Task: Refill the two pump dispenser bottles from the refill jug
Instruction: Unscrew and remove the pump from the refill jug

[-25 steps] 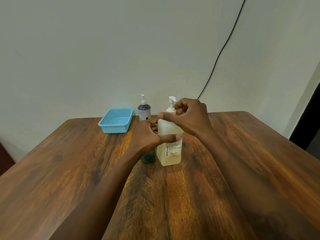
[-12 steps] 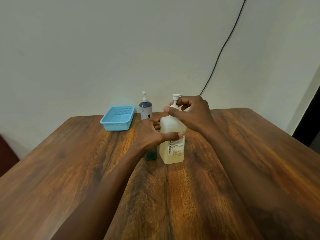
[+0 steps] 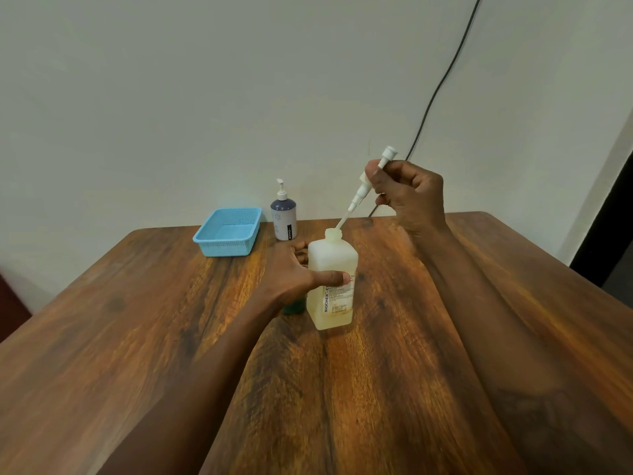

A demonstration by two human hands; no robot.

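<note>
— Head view, frame centre: what's the square bottle [image 3: 331,269] like?

— Translucent, pale yellow liquid low inside, neck open, upright on the wooden table [image 3: 171,320]. The left hand [image 3: 291,275] wraps it, thumb across the label. The right hand [image 3: 409,193] pinches the white pump [image 3: 363,190], its tube tip at the neck.

— Any writing?

— "BIOCHEK" runs vertically (the rest is too small). The smaller dark-shouldered dispenser [image 3: 283,214] beside the blue basket [image 3: 227,231] reads "JOYO".

— Anything hidden?

— A green object [image 3: 294,306] sits mostly behind the left wrist.
</note>
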